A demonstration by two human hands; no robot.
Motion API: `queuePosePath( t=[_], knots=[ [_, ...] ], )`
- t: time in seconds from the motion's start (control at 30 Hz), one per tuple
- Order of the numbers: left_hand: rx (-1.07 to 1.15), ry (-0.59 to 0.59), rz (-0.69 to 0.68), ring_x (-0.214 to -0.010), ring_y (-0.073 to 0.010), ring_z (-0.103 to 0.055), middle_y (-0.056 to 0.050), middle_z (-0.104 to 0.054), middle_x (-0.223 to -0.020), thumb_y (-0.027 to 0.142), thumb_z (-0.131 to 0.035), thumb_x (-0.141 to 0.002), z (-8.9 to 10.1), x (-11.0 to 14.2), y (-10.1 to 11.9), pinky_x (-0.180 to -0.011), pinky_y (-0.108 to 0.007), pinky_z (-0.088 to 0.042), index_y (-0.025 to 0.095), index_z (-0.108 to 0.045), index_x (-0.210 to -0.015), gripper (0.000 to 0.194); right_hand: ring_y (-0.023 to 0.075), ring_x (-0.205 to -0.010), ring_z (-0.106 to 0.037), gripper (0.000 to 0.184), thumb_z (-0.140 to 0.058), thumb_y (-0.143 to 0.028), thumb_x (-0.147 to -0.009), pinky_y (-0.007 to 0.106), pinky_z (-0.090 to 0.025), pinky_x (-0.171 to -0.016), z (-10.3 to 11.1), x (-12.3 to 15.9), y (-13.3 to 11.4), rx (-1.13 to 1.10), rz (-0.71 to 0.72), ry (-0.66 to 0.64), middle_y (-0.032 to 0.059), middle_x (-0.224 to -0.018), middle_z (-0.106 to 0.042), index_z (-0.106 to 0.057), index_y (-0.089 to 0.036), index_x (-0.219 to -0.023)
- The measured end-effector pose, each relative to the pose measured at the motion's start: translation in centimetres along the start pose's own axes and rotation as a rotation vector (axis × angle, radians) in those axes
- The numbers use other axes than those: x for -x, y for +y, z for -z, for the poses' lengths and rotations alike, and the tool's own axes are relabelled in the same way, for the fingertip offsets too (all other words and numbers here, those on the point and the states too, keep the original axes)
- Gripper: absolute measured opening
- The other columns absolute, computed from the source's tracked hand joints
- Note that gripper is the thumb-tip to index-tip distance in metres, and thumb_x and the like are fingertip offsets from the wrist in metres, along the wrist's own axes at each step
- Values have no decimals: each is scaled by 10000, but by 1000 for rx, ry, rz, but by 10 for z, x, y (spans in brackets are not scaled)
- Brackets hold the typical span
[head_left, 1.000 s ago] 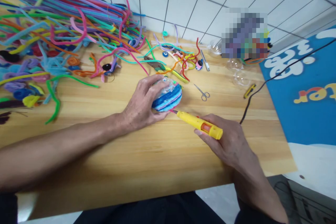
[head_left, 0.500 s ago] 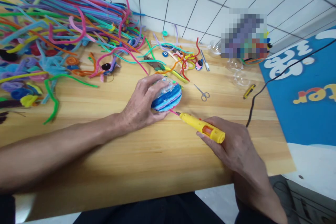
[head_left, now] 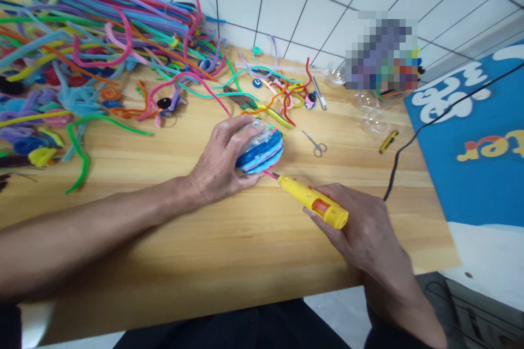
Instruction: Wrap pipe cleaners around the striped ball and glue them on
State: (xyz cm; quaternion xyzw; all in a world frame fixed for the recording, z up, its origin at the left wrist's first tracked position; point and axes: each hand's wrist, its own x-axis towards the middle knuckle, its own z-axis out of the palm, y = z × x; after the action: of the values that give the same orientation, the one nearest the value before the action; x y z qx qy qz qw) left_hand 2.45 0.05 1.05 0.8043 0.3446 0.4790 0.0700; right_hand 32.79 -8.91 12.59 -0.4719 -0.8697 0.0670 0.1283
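My left hand (head_left: 223, 161) is wrapped round a ball (head_left: 261, 147) striped in blue, light blue and purple, with a paler, clear-looking patch on top. From the ball's lower right edge a pink pipe cleaner (head_left: 269, 173) sticks out. My right hand (head_left: 356, 223) grips a yellow hot glue gun (head_left: 309, 199), whose dark nozzle points at the pink end, close to or touching it; which of the two I cannot tell. Beyond the ball lie pliers (head_left: 241, 99) with green and yellow handles, and small scissors (head_left: 315, 144) rest to its right.
A large heap of coloured pipe cleaners (head_left: 102, 27) covers the back left of the wooden table (head_left: 229, 251). Clear plastic balls (head_left: 376, 121) and a yellow utility knife (head_left: 388, 142) lie at the right. A black cord (head_left: 395, 166) crosses the table's right side, near a blue board (head_left: 483, 180).
The glue gun and my right hand have shifted very slightly left and down. My left hand and the ball stay practically in place.
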Motion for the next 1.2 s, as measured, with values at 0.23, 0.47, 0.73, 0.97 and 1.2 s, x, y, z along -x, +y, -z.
queuePosePath(
  t=[0.23,0.47,0.73,0.97,1.2],
  knots=[
    [25,-37,36,-1538,-395,-657,-132,-623,-1641,414,-854,-967,2,1,1,-1243,-670,-661,399,-415,-1745,893,279,-813,-845,233,-637,-309,-1134,368,-581,-691,4,4,1,30,-8,-47,76,-1007,-898,-772,-229,-1306],
    [4,-51,42,-1548,-394,-663,-115,-620,-1658,449,-811,-1005,3,1,3,-1244,-685,-673,382,-413,-1736,835,296,-823,-850,254,-649,-315,-1128,388,-586,-690,8,10,1,46,-23,-51,79,-1024,-906,-777,-241,-1335],
    [-7,-28,26,-1526,-392,-676,-121,-639,-1652,443,-853,-964,1,1,1,-1219,-666,-686,386,-429,-1715,864,272,-784,-832,240,-648,-295,-1133,361,-562,-678,8,9,1,88,-4,-19,64,-985,-890,-764,-225,-1330],
    [18,-53,13,-1545,-405,-653,-163,-619,-1671,411,-850,-1007,2,2,2,-1247,-708,-640,314,-454,-1709,811,252,-796,-834,201,-615,-282,-1155,357,-581,-695,1,1,-6,51,77,84,83,-1012,-887,-726,-195,-1298],
    [-5,-48,-1,-1535,-398,-665,-174,-627,-1650,408,-843,-1001,1,1,1,-1213,-715,-661,333,-423,-1726,840,237,-741,-814,172,-598,-272,-1160,349,-570,-673,-6,0,-6,82,120,121,68,-941,-866,-705,-191,-1266]
  ],
)
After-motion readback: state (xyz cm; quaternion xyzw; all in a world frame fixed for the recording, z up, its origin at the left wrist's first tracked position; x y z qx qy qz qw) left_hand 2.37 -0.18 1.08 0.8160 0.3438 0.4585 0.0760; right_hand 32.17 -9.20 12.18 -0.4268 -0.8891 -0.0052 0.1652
